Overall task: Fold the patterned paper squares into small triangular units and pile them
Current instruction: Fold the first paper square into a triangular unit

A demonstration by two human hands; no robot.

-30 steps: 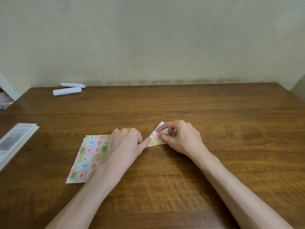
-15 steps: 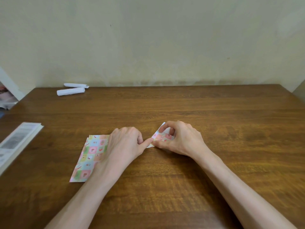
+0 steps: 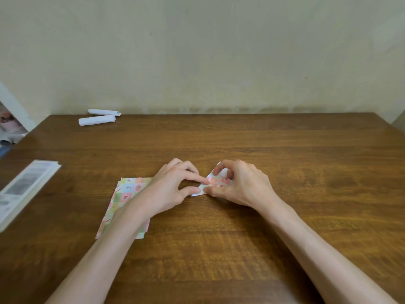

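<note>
A small partly folded patterned paper [image 3: 217,182] lies on the wooden table [image 3: 241,249] between my hands, its white underside showing at the top and lower left. My right hand [image 3: 243,185] pinches it with curled fingers and thumb. My left hand [image 3: 173,186] pinches its left corner between index finger and thumb. A stack of flat patterned paper squares [image 3: 125,194] lies to the left, partly hidden under my left forearm.
Two white rolled papers [image 3: 97,119] lie at the table's far left edge by the wall. A thick white booklet [image 3: 24,189] sits at the left edge. The right half of the table is bare wood.
My left hand lifted its fingers and now pinches the paper's left corner with index and thumb. The right hand shifted slightly right and the folded flap shows more pattern.
</note>
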